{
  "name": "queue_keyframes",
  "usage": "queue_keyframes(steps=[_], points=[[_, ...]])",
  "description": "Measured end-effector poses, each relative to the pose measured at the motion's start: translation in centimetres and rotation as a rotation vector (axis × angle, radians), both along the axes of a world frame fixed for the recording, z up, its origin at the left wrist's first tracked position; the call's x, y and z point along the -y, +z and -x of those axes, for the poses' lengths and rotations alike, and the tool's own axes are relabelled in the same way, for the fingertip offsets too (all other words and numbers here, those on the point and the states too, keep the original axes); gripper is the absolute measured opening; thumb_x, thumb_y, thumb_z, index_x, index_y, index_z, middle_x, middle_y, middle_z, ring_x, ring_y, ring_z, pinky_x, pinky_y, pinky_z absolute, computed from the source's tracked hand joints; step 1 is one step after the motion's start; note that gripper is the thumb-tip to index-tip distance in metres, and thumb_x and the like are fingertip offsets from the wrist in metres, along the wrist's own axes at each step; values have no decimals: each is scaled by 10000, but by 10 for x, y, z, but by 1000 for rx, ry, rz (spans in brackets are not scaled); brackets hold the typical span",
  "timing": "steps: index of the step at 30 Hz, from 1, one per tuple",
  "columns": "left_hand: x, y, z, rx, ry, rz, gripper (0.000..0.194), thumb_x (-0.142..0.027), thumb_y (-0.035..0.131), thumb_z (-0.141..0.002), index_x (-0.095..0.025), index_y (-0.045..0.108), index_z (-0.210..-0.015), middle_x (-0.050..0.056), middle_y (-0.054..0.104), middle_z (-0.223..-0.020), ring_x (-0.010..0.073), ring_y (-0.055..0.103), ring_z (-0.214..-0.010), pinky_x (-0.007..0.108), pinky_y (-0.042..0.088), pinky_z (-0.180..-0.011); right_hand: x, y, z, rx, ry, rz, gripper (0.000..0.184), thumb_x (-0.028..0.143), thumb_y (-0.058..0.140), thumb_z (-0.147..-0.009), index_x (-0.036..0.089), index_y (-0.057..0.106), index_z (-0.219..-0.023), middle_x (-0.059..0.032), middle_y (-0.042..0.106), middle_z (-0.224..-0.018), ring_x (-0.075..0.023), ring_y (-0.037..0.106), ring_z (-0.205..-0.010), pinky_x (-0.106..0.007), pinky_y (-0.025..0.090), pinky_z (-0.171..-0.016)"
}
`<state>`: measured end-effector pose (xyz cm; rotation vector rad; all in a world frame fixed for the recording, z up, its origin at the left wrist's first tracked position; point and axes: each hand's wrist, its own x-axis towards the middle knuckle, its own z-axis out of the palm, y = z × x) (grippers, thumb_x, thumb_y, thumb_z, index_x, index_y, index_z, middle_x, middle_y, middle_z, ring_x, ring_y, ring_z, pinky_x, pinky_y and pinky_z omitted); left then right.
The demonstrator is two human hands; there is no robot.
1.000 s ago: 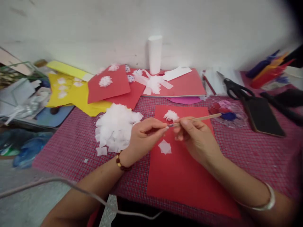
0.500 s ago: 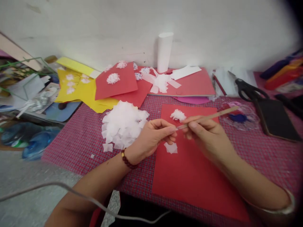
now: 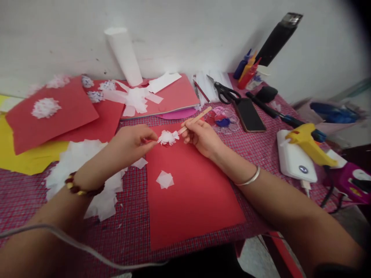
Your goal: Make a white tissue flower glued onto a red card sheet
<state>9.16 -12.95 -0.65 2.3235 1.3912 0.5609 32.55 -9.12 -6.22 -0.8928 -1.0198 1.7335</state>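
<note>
My right hand (image 3: 199,137) grips a flat wooden craft stick (image 3: 199,116), whose lower tip meets the right edge of a ruffled white tissue paper flower (image 3: 167,138). At that flower's left edge, the thumb and forefinger of my left hand (image 3: 130,146) come together in a pinch. The flower sits near the top of a red paper sheet (image 3: 194,193). Lower on the same sheet lies a flat stack of white tissue squares (image 3: 165,180). A loose tissue square (image 3: 140,163) rests at the sheet's left edge. My left forearm partly covers a pile of tissue squares (image 3: 101,204).
Red cards with paper flowers (image 3: 45,107) lie at left, beside a white paper roll (image 3: 124,56). Towards the right are a paint palette (image 3: 223,122), scissors (image 3: 224,90), a phone (image 3: 249,115), glue gun (image 3: 310,143) and white power bank (image 3: 295,158). A cable (image 3: 87,247) crosses the foreground.
The view has swung right. My hands have parted: the left moved from the stick's tip to the flower's left edge, while the right brought the stick's tip to the flower's right edge.
</note>
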Motion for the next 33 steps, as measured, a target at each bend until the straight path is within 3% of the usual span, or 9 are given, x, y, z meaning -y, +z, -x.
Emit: queue_keyframes(steps=[5,9,17,25,33], points=[[-27,-26,-13,-162,-221,-31,144,-225,543,-859,-204,681,-895,78,681,-950,242,605,-940,355,444,-834,-1,-6,4,21,-9,-67,141,306,682,-864,182,649,-806,25,672,-628,-65,560,-480,-172,462,-478],[-33,-30,-18,-206,-254,-43,130,-226,532,-877,-195,635,-805,48,631,-829,200,581,-814,314,415,-728,-1,-4,6,53,0,-75,148,312,661,-881,178,639,-823,33,659,-630,-61,549,-484,-172,465,-493],[-43,-36,-21,-173,-141,-34,128,-177,521,-811,-189,574,-696,23,608,-692,158,511,-636,293,322,-597,-1,-9,10,125,28,-205,210,369,644,-900,166,613,-854,12,652,-674,-80,566,-536,-207,466,-528],[-53,-49,-15,140,-22,245,86,-237,575,-796,-193,645,-770,15,678,-733,160,598,-679,270,398,-632,-1,-11,17,325,109,-478,208,338,550,-946,179,564,-813,13,604,-714,-87,544,-588,-230,450,-568],[-55,-53,-15,192,6,278,116,-291,611,-788,-193,656,-746,15,685,-709,156,603,-672,258,402,-616,4,-12,19,456,115,-573,161,307,518,-954,182,602,-896,-10,631,-835,-120,570,-716,-255,462,-663]])
